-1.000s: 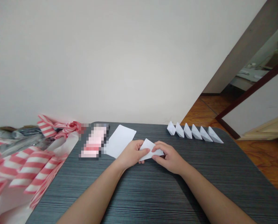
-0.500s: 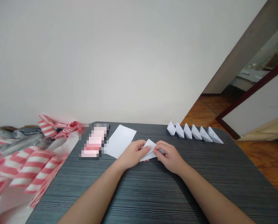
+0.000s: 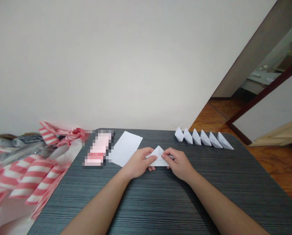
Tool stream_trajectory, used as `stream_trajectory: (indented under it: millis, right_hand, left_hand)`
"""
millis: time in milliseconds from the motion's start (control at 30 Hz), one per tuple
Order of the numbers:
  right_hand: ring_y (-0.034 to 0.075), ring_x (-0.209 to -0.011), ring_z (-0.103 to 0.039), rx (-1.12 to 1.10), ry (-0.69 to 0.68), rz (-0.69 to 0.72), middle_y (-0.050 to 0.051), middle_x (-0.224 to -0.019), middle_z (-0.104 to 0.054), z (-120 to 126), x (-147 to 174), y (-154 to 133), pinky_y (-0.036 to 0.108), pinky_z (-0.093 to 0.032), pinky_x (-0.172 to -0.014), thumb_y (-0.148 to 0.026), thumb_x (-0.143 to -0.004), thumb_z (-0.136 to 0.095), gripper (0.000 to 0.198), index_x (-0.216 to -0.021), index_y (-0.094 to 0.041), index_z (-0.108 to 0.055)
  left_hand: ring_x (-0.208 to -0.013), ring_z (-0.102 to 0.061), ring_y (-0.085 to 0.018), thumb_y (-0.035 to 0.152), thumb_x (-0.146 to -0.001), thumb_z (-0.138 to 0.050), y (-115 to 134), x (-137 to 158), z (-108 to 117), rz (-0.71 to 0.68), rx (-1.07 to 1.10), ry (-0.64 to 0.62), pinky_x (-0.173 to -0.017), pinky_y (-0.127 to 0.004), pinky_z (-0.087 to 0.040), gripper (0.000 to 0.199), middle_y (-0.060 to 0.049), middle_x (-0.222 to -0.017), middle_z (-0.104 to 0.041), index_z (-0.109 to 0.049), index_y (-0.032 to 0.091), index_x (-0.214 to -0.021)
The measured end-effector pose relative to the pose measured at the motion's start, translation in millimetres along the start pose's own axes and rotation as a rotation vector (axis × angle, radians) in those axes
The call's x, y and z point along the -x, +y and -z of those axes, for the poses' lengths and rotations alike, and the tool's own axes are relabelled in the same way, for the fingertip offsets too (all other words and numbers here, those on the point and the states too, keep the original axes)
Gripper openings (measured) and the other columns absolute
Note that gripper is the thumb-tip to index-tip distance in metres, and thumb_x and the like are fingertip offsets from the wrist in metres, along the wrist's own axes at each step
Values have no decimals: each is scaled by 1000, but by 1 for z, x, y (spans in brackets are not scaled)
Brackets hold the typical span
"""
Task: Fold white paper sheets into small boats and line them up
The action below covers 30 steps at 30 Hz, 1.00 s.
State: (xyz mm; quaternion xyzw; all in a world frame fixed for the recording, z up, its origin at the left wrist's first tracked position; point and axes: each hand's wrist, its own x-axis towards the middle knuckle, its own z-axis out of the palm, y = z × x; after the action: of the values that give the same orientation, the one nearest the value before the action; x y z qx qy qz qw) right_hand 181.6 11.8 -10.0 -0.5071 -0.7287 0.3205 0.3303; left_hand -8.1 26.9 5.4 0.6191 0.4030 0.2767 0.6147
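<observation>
A small white folded paper [image 3: 158, 160], triangular with its peak pointing away from me, is held between my two hands just above the dark table [image 3: 146, 202]. My left hand [image 3: 141, 161] pinches its left side, thumb on top and fingers underneath. On the right side, my right hand [image 3: 179, 163] grips it the same way, with the thumb near the middle crease. Beyond my left hand lies a stack or sheet of white paper [image 3: 126, 147]. Several folded paper boats [image 3: 202, 138] stand in a slanting row at the table's back right.
A pixelated pink-and-white rectangular thing [image 3: 99, 148] lies at the table's back left. Red-and-white striped cloth [image 3: 33, 176] is heaped left of the table. A pale wall [image 3: 141, 65] rises behind it. At right are a wooden floor [image 3: 278, 166] and a doorway.
The folded paper has turned from a tilted position to a level triangle facing me. My right hand has shifted its hold along the right side, fingers now underneath.
</observation>
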Motion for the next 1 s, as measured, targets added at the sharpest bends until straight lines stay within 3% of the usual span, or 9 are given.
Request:
stream_trajectory:
  millis: [233, 333, 467, 600, 1000]
  right_hand:
    - [11, -47, -57, -87, 4, -53, -2, -63, -55, 0, 0, 1, 21, -42, -46, -31, -87, -49, 16, -78, -19, -54]
    - [11, -49, -57, -180, 35, -79, -1, -72, -58, -3, -1, 6, 21, -41, -44, -31, -86, -50, 14, -94, -20, -51]
    - [10, -53, -55, -236, -4, -39, -1, -77, -58, -5, -1, 8, 21, -43, -49, -25, -80, -58, 33, -110, -21, -46]
    - [11, -56, -55, -269, -57, -49, -1, -77, -57, -3, 0, 4, 22, -43, -52, -22, -82, -55, 31, -111, -20, -48]
    - [13, -66, -57, -219, -28, -10, 0, -79, -60, -5, -1, 5, 23, -44, -59, -22, -80, -58, 31, -110, -20, -50]
  left_hand:
    - [-51, -56, -12, 35, -83, -50, -3, -1, 1, 1, -1, 29, -51, -22, -45, 23, -1, -58, -60, -56, 13, -87]
    - [-49, -55, -11, 35, -83, -50, -5, -2, 1, -5, 13, 56, -49, -22, -44, 22, 0, -56, -59, -55, 14, -87]
    - [-48, -54, -11, 36, -83, -50, -5, -2, 2, -3, 22, 67, -48, -21, -43, 23, 0, -56, -59, -55, 14, -89]
    - [-49, -54, -11, 35, -82, -51, -4, -2, 0, -8, 20, 69, -49, -21, -44, 23, 0, -56, -58, -56, 13, -88]
    - [-53, -54, -9, 30, -75, -59, -3, -1, -7, -15, 12, 123, -48, -19, -43, 20, 0, -67, -59, -57, 14, -88]
